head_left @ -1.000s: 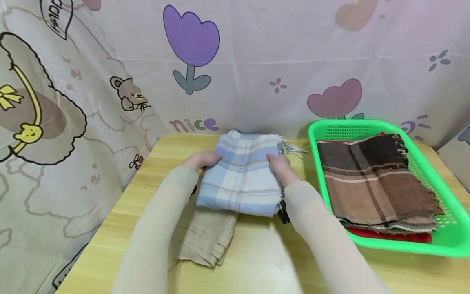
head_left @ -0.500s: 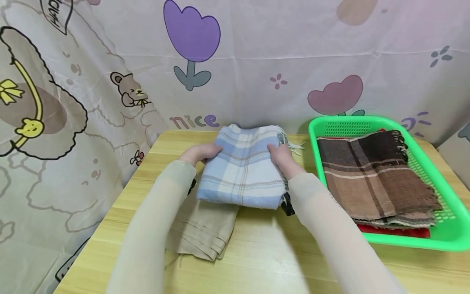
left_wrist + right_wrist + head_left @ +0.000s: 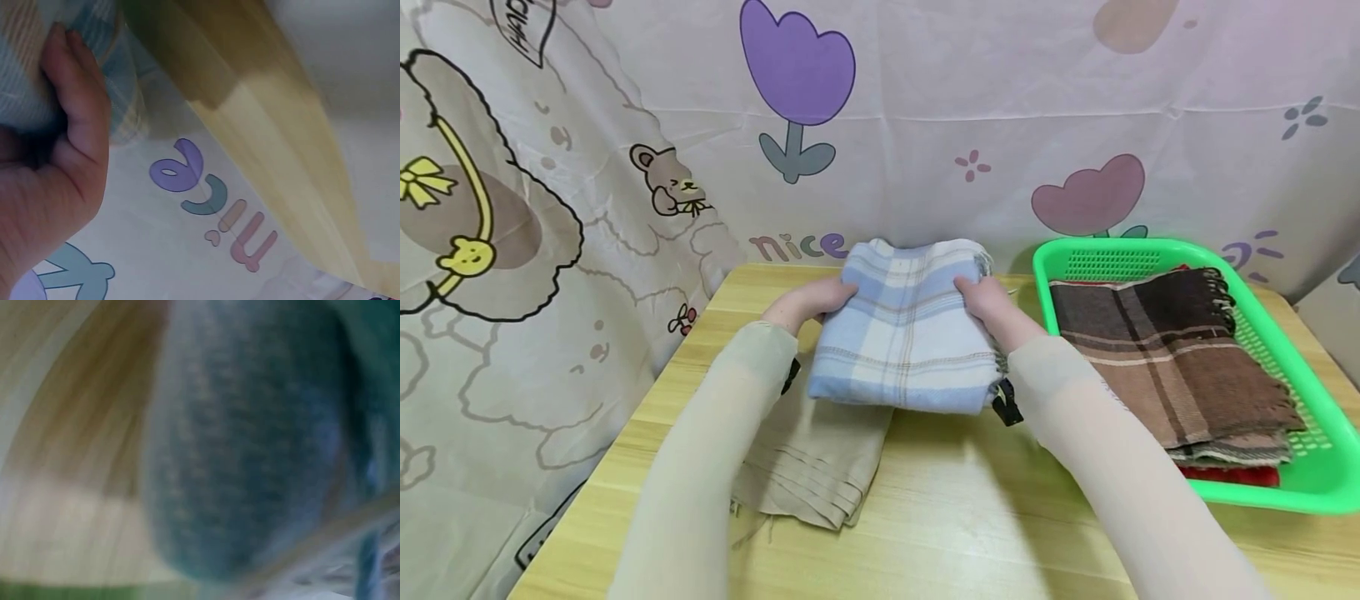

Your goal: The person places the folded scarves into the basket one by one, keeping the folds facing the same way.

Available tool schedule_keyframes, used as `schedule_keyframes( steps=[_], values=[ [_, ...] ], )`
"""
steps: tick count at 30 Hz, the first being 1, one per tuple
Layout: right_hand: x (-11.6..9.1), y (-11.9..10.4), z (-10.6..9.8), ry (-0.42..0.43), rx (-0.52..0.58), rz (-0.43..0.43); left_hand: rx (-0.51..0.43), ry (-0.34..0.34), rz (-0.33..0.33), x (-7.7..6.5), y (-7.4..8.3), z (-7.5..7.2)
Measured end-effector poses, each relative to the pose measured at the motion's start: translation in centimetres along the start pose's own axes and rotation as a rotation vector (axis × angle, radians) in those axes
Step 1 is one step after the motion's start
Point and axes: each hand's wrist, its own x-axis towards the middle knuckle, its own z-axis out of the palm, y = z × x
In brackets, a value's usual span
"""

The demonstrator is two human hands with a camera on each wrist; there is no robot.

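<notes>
A folded blue-and-white plaid scarf with fringe along its right side is held up above the table. My left hand grips its left edge, thumb on top; in the left wrist view the fingers curl around the fabric. On the opposite edge my right hand holds on, thumb on top and the other fingers hidden beneath. The right wrist view is filled by blurred blue cloth. Partly under the scarf in the head view, a folded beige cloth lies on the table.
At the right stands a green plastic basket holding a folded brown plaid scarf on top of red cloth. A printed curtain hangs behind and left of the wooden table.
Both hands have raised the plaid scarf and shifted it slightly right, with its front edge higher over the beige cloth. The basket and beige cloth stay in place.
</notes>
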Motion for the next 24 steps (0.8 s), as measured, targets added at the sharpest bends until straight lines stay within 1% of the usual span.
schedule_keyframes(
  steps=[3, 8, 12, 15, 21, 24],
  values=[
    [-0.1, -0.1, -0.6, -0.024, 0.017, 0.008, -0.004, 0.006, 0.013, -0.2, 0.5, 0.0],
    [-0.6, -0.1, -2.0, -0.075, 0.045, 0.002, 0.014, 0.02, 0.042, -0.5, 1.4, 0.0],
    [-0.9, 0.1, -3.1, -0.087, -0.002, -0.004, -0.009, 0.043, 0.035, -0.7, 2.3, 0.1],
    [-1.0, 0.3, -3.9, -0.094, -0.021, 0.0, -0.021, 0.059, 0.042, -0.9, 2.9, 0.3],
    [-1.2, 0.8, -5.3, -0.163, 0.046, 0.012, -0.003, 0.1, 0.061, -1.2, 4.1, 0.8],
    [-1.3, 1.2, -6.2, -0.183, 0.048, 0.007, 0.015, 0.125, 0.07, -1.3, 4.8, 1.1]
  ],
)
